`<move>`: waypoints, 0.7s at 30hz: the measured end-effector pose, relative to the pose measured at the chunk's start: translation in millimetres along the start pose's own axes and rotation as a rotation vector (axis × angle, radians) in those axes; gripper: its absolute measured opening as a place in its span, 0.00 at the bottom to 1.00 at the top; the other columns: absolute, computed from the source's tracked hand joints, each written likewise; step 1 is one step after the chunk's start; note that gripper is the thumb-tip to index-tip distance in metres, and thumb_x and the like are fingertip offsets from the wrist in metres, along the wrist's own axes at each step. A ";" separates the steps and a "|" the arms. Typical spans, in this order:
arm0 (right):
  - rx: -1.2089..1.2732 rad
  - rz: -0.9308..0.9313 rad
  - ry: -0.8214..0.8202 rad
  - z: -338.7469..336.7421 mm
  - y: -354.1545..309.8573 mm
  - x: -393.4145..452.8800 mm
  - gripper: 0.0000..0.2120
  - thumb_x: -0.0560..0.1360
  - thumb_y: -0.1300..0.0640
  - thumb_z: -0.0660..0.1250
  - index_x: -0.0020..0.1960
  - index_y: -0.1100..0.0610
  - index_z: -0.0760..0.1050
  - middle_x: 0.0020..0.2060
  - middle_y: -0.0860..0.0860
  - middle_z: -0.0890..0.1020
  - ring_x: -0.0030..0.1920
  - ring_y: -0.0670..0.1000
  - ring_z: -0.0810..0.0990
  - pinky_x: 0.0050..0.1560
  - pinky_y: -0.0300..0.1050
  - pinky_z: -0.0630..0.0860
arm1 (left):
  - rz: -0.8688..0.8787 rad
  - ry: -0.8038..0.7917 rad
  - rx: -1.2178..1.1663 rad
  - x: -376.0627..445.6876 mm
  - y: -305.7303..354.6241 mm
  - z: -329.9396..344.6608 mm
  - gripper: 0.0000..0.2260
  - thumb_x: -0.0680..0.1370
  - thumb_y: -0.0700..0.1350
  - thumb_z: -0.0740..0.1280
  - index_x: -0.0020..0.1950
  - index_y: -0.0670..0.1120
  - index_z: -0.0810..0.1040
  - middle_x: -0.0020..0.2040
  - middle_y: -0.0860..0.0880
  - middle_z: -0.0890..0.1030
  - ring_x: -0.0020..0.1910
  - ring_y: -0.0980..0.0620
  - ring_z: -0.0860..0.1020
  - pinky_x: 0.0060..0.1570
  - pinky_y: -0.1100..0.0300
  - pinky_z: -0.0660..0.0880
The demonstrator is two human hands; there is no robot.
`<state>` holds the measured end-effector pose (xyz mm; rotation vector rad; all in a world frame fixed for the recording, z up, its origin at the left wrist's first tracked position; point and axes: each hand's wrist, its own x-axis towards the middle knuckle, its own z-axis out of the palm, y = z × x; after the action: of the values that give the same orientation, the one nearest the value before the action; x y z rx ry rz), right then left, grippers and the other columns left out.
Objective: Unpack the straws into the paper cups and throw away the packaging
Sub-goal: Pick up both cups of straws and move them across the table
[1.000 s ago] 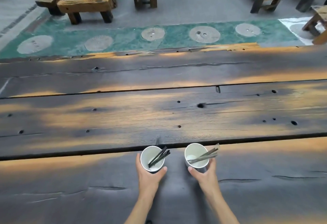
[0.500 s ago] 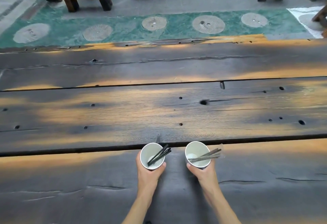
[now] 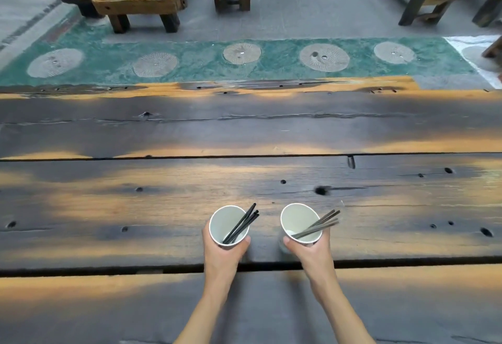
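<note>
— Both paper cups had travelled forward across the tabletop (image 3: 108,202) since the earlier frame.

— Left hand (image 3: 223,252) clasped the left cup (image 3: 227,225), right hand (image 3: 308,250) the right cup (image 3: 298,222); black straws (image 3: 242,222) leaned rightward from each.

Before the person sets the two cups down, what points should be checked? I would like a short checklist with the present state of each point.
1. Left hand grips the left cup: ok.
2. Right hand grips the right cup: ok.
3. Black straws sit inside the left cup, leaning on its rim: ok.
4. Straws in the right cup are unwrapped: cannot tell; they look greyer, maybe still in a clear wrap.
5. Table in front of the cups is free for setting them down: ok.
6. Packaging thrown away: cannot tell; no bin or loose wrapper is in view.
</note>
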<state>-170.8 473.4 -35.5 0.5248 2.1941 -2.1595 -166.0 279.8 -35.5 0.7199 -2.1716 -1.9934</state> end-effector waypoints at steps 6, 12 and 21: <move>0.013 -0.068 0.038 26.2 -32.2 82.7 0.35 0.64 0.65 0.80 0.66 0.54 0.67 0.55 0.50 0.82 0.54 0.45 0.82 0.53 0.35 0.78 | 0.056 0.031 -0.048 88.2 25.3 24.9 0.31 0.66 0.33 0.79 0.63 0.49 0.69 0.56 0.54 0.79 0.51 0.63 0.79 0.48 0.73 0.74; 0.011 -0.114 0.060 54.3 -50.0 170.7 0.35 0.66 0.66 0.79 0.67 0.56 0.66 0.55 0.47 0.81 0.49 0.36 0.80 0.51 0.31 0.76 | 0.074 -0.018 -0.094 176.3 36.5 48.3 0.33 0.67 0.35 0.79 0.67 0.48 0.67 0.58 0.53 0.78 0.49 0.67 0.78 0.49 0.70 0.75; 0.007 -0.110 0.058 91.2 -48.6 273.3 0.36 0.62 0.56 0.80 0.65 0.50 0.65 0.58 0.49 0.79 0.58 0.47 0.79 0.61 0.48 0.77 | 0.093 -0.079 -0.081 276.0 39.6 75.9 0.36 0.66 0.44 0.81 0.68 0.54 0.66 0.62 0.52 0.76 0.61 0.55 0.76 0.59 0.59 0.75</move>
<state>-460.7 446.0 -59.5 0.4841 2.2985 -2.2330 -449.4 237.3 -72.2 0.5280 -2.1106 -2.0817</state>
